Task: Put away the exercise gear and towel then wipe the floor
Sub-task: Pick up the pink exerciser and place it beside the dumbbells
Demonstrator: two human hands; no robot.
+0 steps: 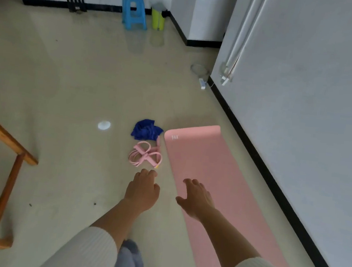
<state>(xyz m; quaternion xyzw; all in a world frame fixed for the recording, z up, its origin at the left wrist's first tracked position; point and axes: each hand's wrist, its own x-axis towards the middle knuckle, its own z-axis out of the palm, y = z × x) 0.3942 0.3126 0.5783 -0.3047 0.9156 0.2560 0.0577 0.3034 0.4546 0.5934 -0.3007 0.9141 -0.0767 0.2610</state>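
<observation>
Both arms are stretched out over the floor (71, 82) here, white ribbed sleeves pushed up the forearms. The left hand (142, 190) hangs palm-down with fingers loosely curled, nothing in it, just short of the pink resistance band (145, 154). The right hand (196, 198) is open with the fingers spread and thumb sticking out, empty too, above the pink yoga mat (206, 169); can't tell if it's actually touching the mat or floating over it.

The mat lies unrolled flat, running alongside the wall with the black baseboard, its far end with a small white logo. The resistance band is a tangle of pink loops on the floor right beside the mat's left edge. Just past it sits the blue towel (146, 130), crumpled in a heap, close to the mat's far corner.

Container-wise there's not much: a yellow-green bin-looking thing (157, 19) stands against the far wall next to a blue plastic stool (133, 10), and I can't see what's inside it. A wooden bench (4, 146) pokes in from the left, only its frame and leg visible. There's a white power strip (202, 83) on the floor by the right wall.
</observation>
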